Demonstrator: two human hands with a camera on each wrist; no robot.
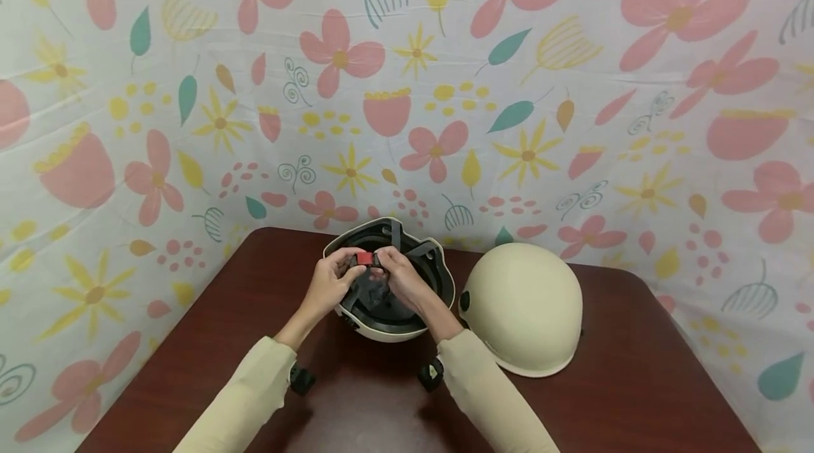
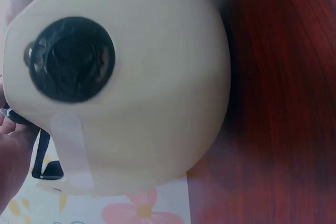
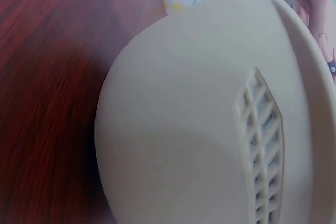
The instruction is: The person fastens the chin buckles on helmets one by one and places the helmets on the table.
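Note:
An upturned cream helmet [image 1: 448,285] lies on the table with its black padded inside facing up. Over its opening, my left hand [image 1: 331,280] pinches one end of a red and black chin-strap buckle [image 1: 364,259]. My right hand [image 1: 403,278] pinches the buckle's other end, the two hands close together. In the left wrist view, the helmet's outer shell [image 2: 152,82] with a round black knob [image 2: 72,59] fills much of the picture, and part of my left hand [image 2: 14,158] shows at the edge. The right wrist view has a slotted vent [image 3: 265,145] in the shell.
A second cream helmet [image 1: 524,304] sits dome up just to the right, near my right forearm. Both stand on a dark red wooden table [image 1: 267,283]. A flower-printed cloth [image 1: 413,85] hangs behind the table's far edge.

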